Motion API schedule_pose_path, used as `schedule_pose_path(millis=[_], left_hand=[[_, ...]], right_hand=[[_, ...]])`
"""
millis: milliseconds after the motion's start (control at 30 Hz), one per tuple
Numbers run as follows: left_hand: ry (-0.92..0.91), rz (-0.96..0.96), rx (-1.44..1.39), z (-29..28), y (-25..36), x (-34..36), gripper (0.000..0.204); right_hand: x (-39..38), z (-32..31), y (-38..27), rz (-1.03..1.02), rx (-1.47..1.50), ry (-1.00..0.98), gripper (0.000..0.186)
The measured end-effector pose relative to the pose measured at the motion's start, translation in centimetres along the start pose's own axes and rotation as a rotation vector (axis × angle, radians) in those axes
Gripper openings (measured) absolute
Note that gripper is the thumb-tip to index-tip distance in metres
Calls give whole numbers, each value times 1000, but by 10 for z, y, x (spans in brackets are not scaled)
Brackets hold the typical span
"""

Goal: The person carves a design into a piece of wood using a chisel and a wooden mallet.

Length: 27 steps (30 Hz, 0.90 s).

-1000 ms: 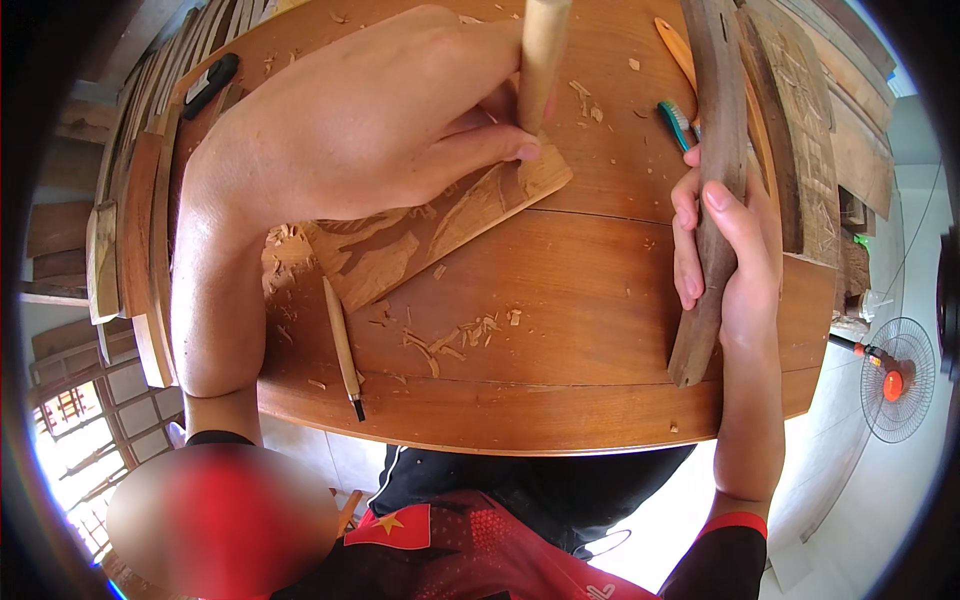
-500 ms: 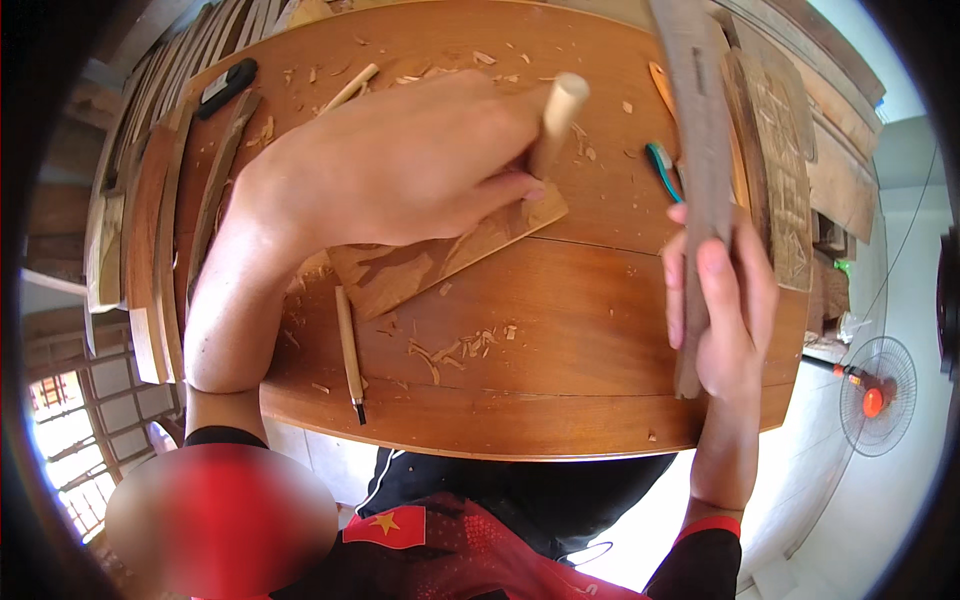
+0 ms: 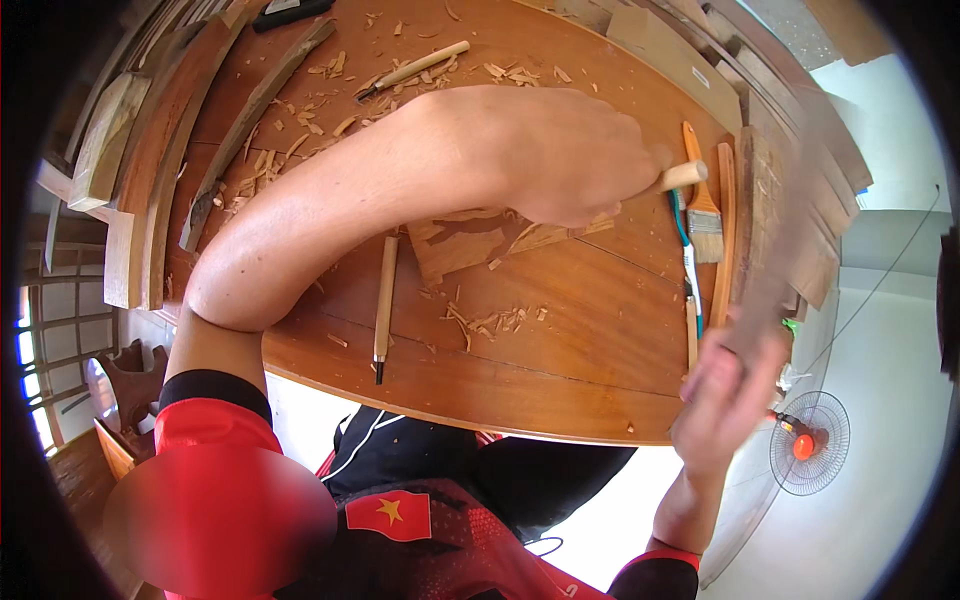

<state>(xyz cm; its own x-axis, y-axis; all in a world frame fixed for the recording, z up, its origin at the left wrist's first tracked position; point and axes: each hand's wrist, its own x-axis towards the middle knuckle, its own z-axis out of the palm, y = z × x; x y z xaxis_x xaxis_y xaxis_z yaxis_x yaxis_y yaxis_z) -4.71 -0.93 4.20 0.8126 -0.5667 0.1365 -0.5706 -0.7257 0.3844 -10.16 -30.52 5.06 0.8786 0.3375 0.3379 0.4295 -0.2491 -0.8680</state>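
Note:
My left hand (image 3: 565, 155) is closed around a carving chisel (image 3: 686, 176) over a flat wooden board (image 3: 450, 248) with carved patches. The chisel's round wooden handle leans out to the right; its blade is hidden behind my hand and forearm. Off the table's right edge, my right hand (image 3: 728, 390) grips the lower end of a long wooden bar (image 3: 790, 230), held up and smeared by motion. Bar and chisel handle are apart. A second chisel (image 3: 385, 305) lies just left of the board, tip toward me. Another wooden-handled chisel (image 3: 420, 68) rests beyond my forearm.
Pale shavings (image 3: 495, 322) are scattered over the brown table (image 3: 560, 375). To the right lie a paintbrush (image 3: 704, 225) and a teal-and-white toothbrush (image 3: 689, 250). Wooden strips (image 3: 145, 190) line the left side. A cardboard box (image 3: 675, 65) stands far right; a fan (image 3: 808, 440) is beyond.
My left hand has shifted right, and the chisel handle has gone from nearly upright to leaning right. The bar in my right hand has swung outward to the right. The whole view has also shifted.

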Motion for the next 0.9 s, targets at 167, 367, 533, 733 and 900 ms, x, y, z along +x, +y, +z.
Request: schedule_pose_path(millis=[167, 367, 533, 733, 900], left_hand=[[-96, -70, 38, -10, 6, 1, 33], [-121, -89, 12, -9, 10, 3, 35], [-24, 15, 149, 4, 10, -2, 35], [-48, -6, 190, 1, 18, -1, 40], [0, 65, 262, 5, 18, -2, 37]], right_hand=[[-6, -9, -5, -4, -340, -17, 39], [-3, 4, -24, -63, -413, 8, 35], [9, 15, -5, -363, -720, -128, 32], [-4, 16, 0, -282, -684, -96, 32], [-28, 15, -7, 32, -134, 139, 29]])
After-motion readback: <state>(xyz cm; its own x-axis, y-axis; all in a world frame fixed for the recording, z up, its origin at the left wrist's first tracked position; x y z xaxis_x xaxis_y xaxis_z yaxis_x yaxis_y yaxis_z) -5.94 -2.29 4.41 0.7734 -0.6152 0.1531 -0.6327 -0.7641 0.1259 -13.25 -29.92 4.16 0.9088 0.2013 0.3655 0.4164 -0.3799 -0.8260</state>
